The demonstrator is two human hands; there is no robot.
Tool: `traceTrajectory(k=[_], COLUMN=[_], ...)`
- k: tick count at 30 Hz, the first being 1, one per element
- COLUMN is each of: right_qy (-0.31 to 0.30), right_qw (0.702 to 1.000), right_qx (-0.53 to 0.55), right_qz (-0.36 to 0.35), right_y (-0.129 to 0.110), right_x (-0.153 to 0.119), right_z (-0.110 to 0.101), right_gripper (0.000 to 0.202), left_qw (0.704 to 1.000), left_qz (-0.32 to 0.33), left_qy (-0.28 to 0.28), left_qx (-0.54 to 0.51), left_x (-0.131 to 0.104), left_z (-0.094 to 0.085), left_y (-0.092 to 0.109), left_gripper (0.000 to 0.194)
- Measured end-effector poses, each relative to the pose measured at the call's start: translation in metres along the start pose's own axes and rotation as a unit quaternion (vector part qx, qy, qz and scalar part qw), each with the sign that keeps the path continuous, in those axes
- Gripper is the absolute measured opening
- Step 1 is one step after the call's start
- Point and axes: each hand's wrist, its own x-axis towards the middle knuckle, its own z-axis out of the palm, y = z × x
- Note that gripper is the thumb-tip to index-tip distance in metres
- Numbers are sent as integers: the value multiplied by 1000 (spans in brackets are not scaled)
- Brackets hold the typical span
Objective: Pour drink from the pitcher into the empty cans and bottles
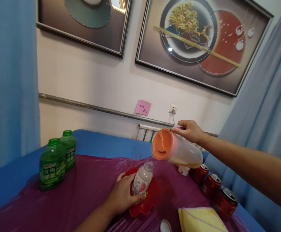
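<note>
My left hand (123,195) is wrapped round a small clear bottle (142,180) with a printed label, tilted to the right above a red scalloped dish (145,206). The bottle's mouth is uncapped. My right hand (191,130) grips the handle of a translucent pitcher (185,153) with an orange lid (163,144). The pitcher lies nearly on its side, its lid end just above and right of the bottle's mouth. Yellowish liquid shows along the pitcher's lower side. A thin stream seems to run between lid and bottle.
Two green bottles (52,164) stand at the left on the purple sheet (89,183). Several red cans (225,203) line the right side, near a small patterned container (183,170). A folded yellow cloth (200,219) and a white cap (165,226) lie at the front.
</note>
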Motion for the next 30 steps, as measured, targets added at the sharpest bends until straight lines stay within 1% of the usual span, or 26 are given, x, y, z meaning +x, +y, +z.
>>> traceTrajectory(k=[5,14,23,30], right_qy=[2,4,6,8], right_qw=[1000,1000,1000,1000], right_qx=[-1,-6,-8,-4], right_qz=[-3,1,0,1], right_y=[-1,-4,-6,-5], right_x=[0,-2,-2,-4], right_z=[0,-2,-5,-6], right_gripper=[67,72,73,72], left_qw=[1000,1000,1000,1000], left_qz=[1,2,7,11], left_qy=[-1,5,3,6], left_qx=[-4,-4,-6,7], left_x=[0,-1,-1,0], left_z=[0,0,0,1], left_y=[0,2,0,0], left_gripper=[65,60,64,63])
